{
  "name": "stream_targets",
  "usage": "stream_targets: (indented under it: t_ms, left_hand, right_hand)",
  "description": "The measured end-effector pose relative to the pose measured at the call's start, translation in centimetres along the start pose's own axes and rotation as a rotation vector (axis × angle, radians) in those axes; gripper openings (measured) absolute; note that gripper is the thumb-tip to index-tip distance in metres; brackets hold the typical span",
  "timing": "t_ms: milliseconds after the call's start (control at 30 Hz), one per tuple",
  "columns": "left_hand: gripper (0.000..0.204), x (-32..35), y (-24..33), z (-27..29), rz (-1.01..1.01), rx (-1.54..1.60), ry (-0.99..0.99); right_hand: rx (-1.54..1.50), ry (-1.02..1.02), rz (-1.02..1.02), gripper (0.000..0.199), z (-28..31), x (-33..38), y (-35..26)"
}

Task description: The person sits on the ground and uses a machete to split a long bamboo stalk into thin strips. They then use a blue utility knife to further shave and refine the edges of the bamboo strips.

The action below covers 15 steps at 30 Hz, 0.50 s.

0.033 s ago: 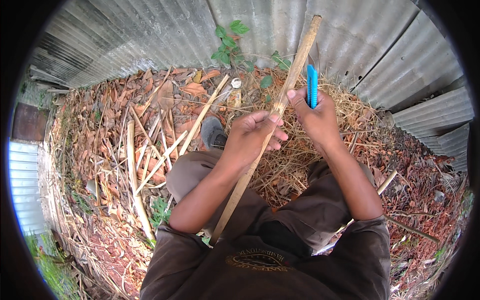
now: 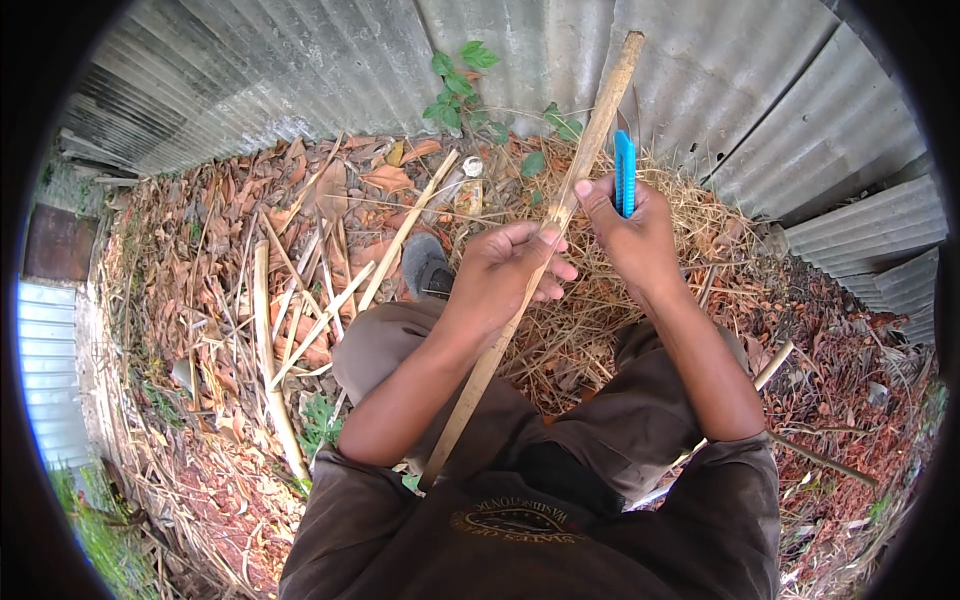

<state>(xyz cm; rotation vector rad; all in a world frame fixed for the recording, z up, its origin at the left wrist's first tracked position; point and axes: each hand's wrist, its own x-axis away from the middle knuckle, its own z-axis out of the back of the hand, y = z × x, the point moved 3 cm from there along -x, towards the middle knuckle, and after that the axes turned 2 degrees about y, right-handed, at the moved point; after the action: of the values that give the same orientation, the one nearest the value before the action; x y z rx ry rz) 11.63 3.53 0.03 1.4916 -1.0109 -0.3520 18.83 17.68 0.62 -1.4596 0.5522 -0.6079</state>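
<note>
A long, pale brown bamboo strip (image 2: 606, 98) slants from the corrugated sheet wall down toward my lap. My left hand (image 2: 500, 275) grips it near its middle, thumb on top and fingers curled beneath. Just above that thumb, a rough, lighter patch with frayed fibres shows on the strip. My right hand (image 2: 640, 238) is closed round a bright blue box cutter (image 2: 625, 170), whose body points upward. The right thumb tip lies against the strip's edge, beside the light patch. Whether the cutter's blade is out cannot be seen.
Corrugated metal sheets (image 2: 300, 70) rise in front and at the right. Several cut bamboo pieces (image 2: 262, 320) lie at the left among dry leaves (image 2: 220, 250). Straw (image 2: 560, 340) covers the ground between my legs. A green plant (image 2: 455, 90) grows against the wall.
</note>
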Motion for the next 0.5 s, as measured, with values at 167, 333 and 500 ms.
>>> stream_targets:
  t_ms: [167, 333, 500]
  left_hand:
    - [0.03, 0.0, 0.3, -0.2, 0.033, 0.016, -0.01]
    - [0.03, 0.1, 0.1, -0.1, 0.042, 0.07, -0.037]
    - [0.029, 0.1, 0.2, -0.2, 0.027, 0.082, 0.003]
  right_hand:
    - [-0.087, 0.001, -0.025, 0.023, 0.0, 0.1, 0.3]
    - [-0.371, -0.039, -0.163, 0.019, -0.5, 0.4, 0.6]
    - [-0.316, -0.002, -0.128, 0.02, -1.1, 0.3, 0.7]
